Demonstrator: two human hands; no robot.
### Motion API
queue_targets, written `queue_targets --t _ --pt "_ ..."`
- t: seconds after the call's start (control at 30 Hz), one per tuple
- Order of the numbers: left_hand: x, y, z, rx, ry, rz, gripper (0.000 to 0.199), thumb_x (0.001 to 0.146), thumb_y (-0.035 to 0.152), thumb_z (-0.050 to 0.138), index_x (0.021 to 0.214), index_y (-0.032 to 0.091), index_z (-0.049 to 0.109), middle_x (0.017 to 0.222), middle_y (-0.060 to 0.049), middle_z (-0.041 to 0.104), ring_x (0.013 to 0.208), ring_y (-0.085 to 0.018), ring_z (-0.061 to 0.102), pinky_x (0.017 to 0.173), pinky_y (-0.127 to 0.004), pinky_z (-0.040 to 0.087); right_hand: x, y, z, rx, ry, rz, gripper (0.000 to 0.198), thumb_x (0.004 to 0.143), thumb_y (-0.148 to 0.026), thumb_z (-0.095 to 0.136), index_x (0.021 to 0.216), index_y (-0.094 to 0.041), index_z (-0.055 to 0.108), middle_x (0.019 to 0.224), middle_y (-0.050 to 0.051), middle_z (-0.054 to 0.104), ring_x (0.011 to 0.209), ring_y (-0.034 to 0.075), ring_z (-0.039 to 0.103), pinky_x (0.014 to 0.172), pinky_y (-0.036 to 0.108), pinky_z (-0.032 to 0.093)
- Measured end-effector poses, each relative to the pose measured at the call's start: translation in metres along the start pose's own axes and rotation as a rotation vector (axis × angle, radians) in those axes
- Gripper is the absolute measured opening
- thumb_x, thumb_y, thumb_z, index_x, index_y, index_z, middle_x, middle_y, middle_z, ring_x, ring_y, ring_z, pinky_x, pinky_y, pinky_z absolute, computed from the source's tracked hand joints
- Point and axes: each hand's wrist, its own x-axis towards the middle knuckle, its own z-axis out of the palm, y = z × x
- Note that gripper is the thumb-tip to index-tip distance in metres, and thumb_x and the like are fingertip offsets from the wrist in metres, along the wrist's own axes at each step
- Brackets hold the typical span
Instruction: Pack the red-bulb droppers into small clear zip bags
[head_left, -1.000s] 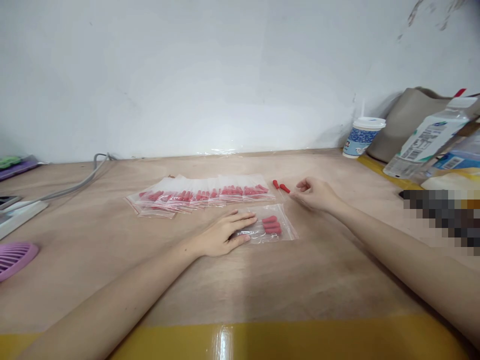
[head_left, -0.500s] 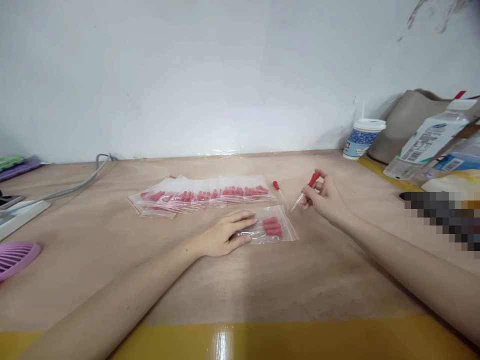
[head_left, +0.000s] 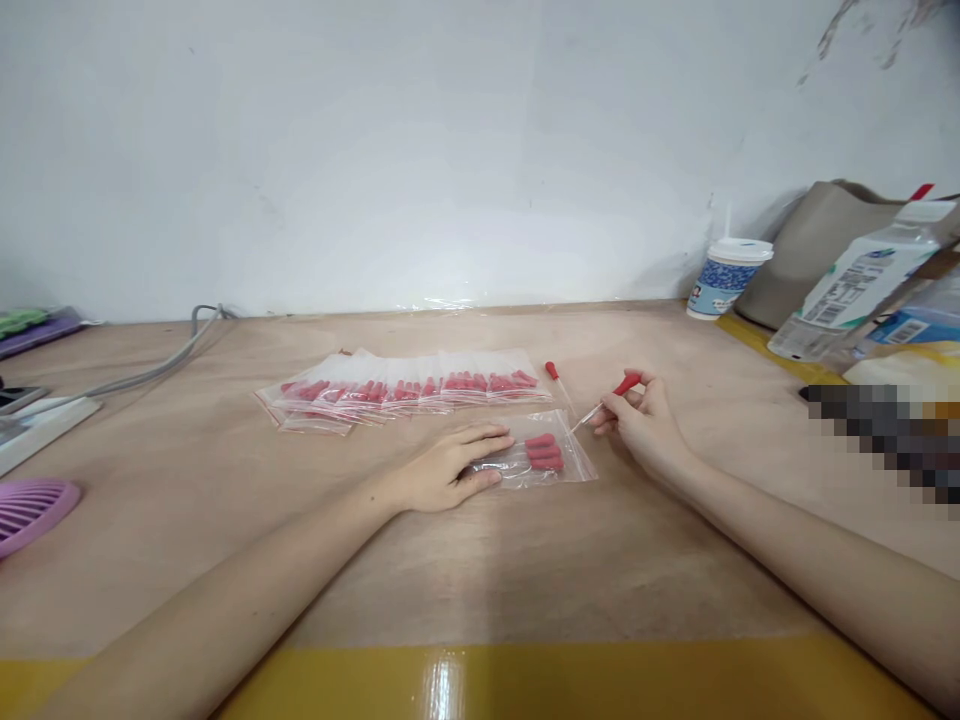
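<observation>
My left hand [head_left: 454, 466] lies flat with fingers spread on a clear zip bag [head_left: 576, 462], pressing it against the table. Inside that bag are three droppers with red rubber bulbs [head_left: 544, 452]; their glass ends run under my fingers. Between thumb and fingers my right hand [head_left: 637, 415] pinches a dropper [head_left: 626, 383] by its red bulb. Its glass tip points left and down, close to the bag's right-hand edge; whether it touches cannot be made out. Another loose dropper [head_left: 553, 371] rests on the table just behind the bag.
Several filled zip bags [head_left: 405, 385] overlap in a row behind my left hand. At the right stand a paper cup [head_left: 726, 280], a leaning plastic bottle [head_left: 855, 275] and a grey container [head_left: 795, 245]. A cable [head_left: 150, 375] and a pink slotted object [head_left: 34, 515] are at the left.
My right hand has moved left and slightly nearer, bringing the dropper's tip to the bag's edge. The dropper is tilted flatter. My left hand stays in place.
</observation>
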Motion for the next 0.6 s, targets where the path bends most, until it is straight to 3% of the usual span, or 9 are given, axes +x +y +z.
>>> queue_targets --t 0.17,0.43,0.6 --pt "0.000 -0.001 0.001 0.004 0.010 0.010 0.044 0.090 0.034 0.046 0.133 0.024 0.042 0.140 -0.008 0.042 0.129 -0.023 0.039 0.106 -0.044 0.033 -0.008 0.005 0.008 0.167 -0.127 0.046 0.034 0.077 -0.029 0.052 0.095 -0.026 0.024 0.069 -0.004 0.054 0.064 0.017 0.066 0.071 0.037 0.057" --pt "0.000 0.000 0.000 0.016 -0.004 0.004 0.045 0.091 0.034 0.046 0.134 0.022 0.042 0.140 -0.008 0.042 0.129 -0.022 0.038 0.107 -0.042 0.032 -0.013 0.007 0.007 0.205 -0.164 0.075 0.029 0.078 -0.028 0.052 0.094 -0.026 0.027 0.066 -0.004 0.058 0.062 0.017 0.066 0.070 0.037 0.056" --pt "-0.001 0.001 0.000 0.014 0.002 0.002 0.048 0.091 0.035 0.046 0.136 0.024 0.037 0.142 -0.007 0.039 0.130 -0.022 0.036 0.107 -0.043 0.032 -0.010 0.006 -0.003 0.216 -0.251 0.134 0.020 0.078 -0.034 0.055 0.089 -0.023 0.042 0.074 0.001 0.061 0.069 0.016 0.065 0.070 0.034 0.055"
